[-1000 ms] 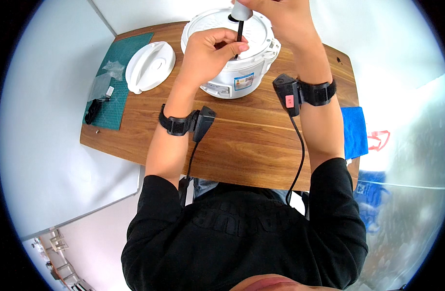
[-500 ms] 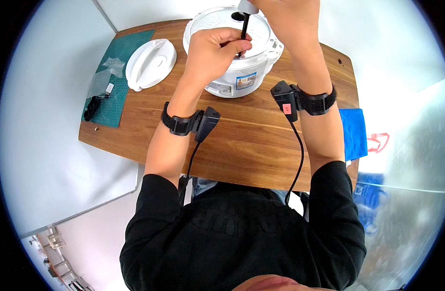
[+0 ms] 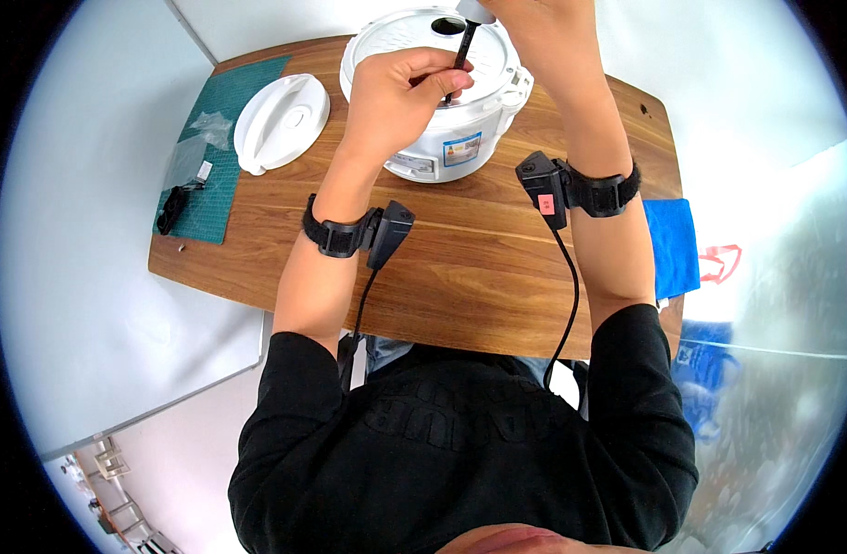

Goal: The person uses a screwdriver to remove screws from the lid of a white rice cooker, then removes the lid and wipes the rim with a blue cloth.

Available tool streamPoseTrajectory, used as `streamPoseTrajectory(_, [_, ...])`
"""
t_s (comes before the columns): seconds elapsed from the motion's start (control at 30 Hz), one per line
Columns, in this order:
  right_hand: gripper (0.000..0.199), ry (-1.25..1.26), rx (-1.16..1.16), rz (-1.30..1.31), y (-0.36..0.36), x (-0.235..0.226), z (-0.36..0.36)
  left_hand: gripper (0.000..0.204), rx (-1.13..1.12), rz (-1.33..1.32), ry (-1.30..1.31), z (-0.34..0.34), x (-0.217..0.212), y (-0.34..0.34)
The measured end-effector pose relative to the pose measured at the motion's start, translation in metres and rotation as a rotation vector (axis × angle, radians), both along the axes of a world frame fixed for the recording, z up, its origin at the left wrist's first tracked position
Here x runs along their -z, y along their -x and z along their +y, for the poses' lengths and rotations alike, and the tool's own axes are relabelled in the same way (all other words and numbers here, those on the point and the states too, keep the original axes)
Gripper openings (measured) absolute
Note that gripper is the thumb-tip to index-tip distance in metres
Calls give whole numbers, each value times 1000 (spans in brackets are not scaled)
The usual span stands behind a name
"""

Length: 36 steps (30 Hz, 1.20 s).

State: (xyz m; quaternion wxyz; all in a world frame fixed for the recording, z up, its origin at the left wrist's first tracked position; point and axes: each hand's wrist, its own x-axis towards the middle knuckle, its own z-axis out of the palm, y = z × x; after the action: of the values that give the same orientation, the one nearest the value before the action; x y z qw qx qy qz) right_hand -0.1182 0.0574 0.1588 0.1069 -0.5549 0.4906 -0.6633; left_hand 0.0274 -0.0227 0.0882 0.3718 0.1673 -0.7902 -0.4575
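A white rice cooker (image 3: 422, 148) stands at the far middle of the table, its lid top uncovered, with a dark round hole near the back. Over the lid's front edge is a screwdriver (image 3: 462, 48), slightly tilted, with a black shaft and a whitish handle. My left hand (image 3: 387, 102) pinches the lower shaft between thumb and fingers, and its tip reaches down to the lid's front rim. At the top edge, my right hand (image 3: 548, 37) grips the handle; its fingers are partly cut off by the picture. Left of the cooker lies a white lid cover (image 3: 260, 129) with a raised handle.
A green cutting mat (image 3: 222, 171) on the left bears clear plastic bags (image 3: 188, 157) and a black cable (image 3: 171, 210). A blue cloth (image 3: 671, 245) hangs by the table's right edge. Each wrist wears a black strapped device (image 3: 391, 235) with a cable running down.
Both hands and the screwdriver stay at the lid's front rim with hardly any movement. The whole view has shifted slightly, so the table and cooker sit a little higher and further left.
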Motion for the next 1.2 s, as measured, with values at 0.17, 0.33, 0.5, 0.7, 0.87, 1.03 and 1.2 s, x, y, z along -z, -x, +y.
streamPoseTrajectory(0.17, [47, 35, 32, -57, 0, -2, 2, 16, -24, -8, 118, 0, 1, 0])
streamPoseTrajectory(0.33, [44, 264, -436, -275, 12, 16, -19, 19, 140, 69, -4, -6, 1, -2])
streamPoseTrajectory(0.5, [44, 222, -282, -123, 9, 12, -19, 17, 86, 24, 3, -3, -1, -1])
streamPoseTrajectory(0.7, [46, 54, 72, 18, -19, -13, 11, 13, 27, 49, -11, -1, 2, -2])
streamPoseTrajectory(0.87, [51, 140, -165, -47, -3, 2, -7, 15, 38, 34, 90, -10, 5, -3])
streamPoseTrajectory(1.03, [47, 169, -411, -125, 16, 8, -14, 18, 132, 107, -27, -5, 1, -1])
streamPoseTrajectory(1.2, [53, 15, -100, -27, 0, -5, -4, 17, 62, 31, 19, -4, 1, -2])
